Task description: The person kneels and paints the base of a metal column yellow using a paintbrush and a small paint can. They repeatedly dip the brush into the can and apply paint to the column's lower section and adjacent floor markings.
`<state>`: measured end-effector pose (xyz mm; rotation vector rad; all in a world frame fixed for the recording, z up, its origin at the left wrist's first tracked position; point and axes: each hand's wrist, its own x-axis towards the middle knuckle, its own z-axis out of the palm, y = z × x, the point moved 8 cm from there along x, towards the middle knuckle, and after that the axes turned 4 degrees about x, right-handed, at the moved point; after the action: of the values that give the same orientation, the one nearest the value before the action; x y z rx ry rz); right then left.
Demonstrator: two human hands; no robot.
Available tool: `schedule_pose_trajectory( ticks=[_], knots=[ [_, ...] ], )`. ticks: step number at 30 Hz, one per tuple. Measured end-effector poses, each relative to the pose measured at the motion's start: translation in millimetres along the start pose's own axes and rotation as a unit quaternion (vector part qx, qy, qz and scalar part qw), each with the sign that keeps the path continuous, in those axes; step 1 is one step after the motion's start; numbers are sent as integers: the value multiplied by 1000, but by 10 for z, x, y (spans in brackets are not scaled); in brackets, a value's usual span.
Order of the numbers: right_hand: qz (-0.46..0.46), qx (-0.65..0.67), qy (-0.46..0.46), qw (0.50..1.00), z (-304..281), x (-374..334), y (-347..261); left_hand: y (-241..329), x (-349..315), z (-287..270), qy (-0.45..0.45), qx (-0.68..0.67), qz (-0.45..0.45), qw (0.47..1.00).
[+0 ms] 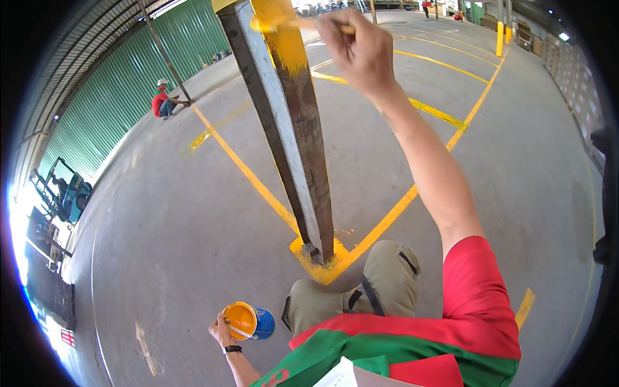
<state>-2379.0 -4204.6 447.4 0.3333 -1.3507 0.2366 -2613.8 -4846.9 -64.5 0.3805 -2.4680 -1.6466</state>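
In front of me rises a steel I-beam column (314, 155), brown and bare lower down, with wet-looking yellow paint (288, 55) on its upper face. My right hand (361, 55), raised and closed, grips a paintbrush (300, 24) whose yellow, motion-smeared bristles touch the painted part. Low on the left, my left hand (221, 330) has its fingers curled at the rim of a blue paint bucket (264, 322). Orange-yellow paint fills the bucket, and a pale strip, perhaps its handle, crosses the front. Yellow paint (335, 264) also surrounds the column's foot.
Yellow floor lines (393, 216) run out from the column across the concrete (187, 238). A person (164, 102) in a red shirt and white helmet sits by a thin post at the left. Beyond are a teal forklift (74, 197) and a green corrugated wall (122, 90).
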Motion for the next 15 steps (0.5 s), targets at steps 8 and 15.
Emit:
schedule_pose_trajectory(
  ticks=[8,15],
  knots=[
    [69,-82,-121,987,-162,-23,88,-99,-53,47,-23,-8,-29,999],
    [9,-10,-4,1000,-20,517,201,-15,-107,70,-5,-9,-25,1000]
  ],
)
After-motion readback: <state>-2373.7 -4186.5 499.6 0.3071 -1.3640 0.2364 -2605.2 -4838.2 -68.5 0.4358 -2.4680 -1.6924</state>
